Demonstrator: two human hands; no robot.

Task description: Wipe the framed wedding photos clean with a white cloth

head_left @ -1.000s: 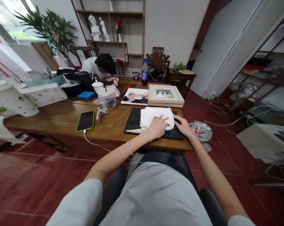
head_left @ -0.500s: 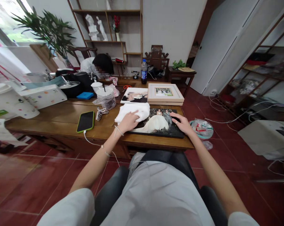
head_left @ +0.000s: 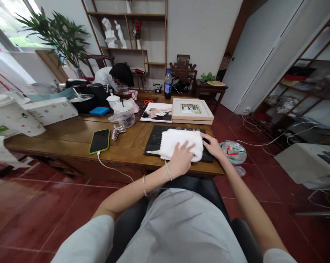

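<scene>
My left hand [head_left: 181, 160] is on top of a folded white towel [head_left: 169, 140], its fingers partly spread and pressing into the cloth. The towel lies on a dark photo panel [head_left: 154, 138] and covers most of its picture. A strip of the dark left side and part of the top edge still show. At the panel's right end rests my right hand [head_left: 213, 146], open, fingers stretched over the surface beside the towel.
Behind the panel lie a white-edged photo print [head_left: 156, 112] and a pale picture frame [head_left: 192, 109]. A bottle [head_left: 168, 86] stands farther back. To the left are a phone [head_left: 99, 141] on a cable, a bagged cup [head_left: 123, 113] and a blue box [head_left: 99, 110]. Across the table a person [head_left: 121, 75] bends low.
My left hand has slid the towel rightward over the panel, uncovering its left side and hiding the printed figures. My right hand stays at the right end.
</scene>
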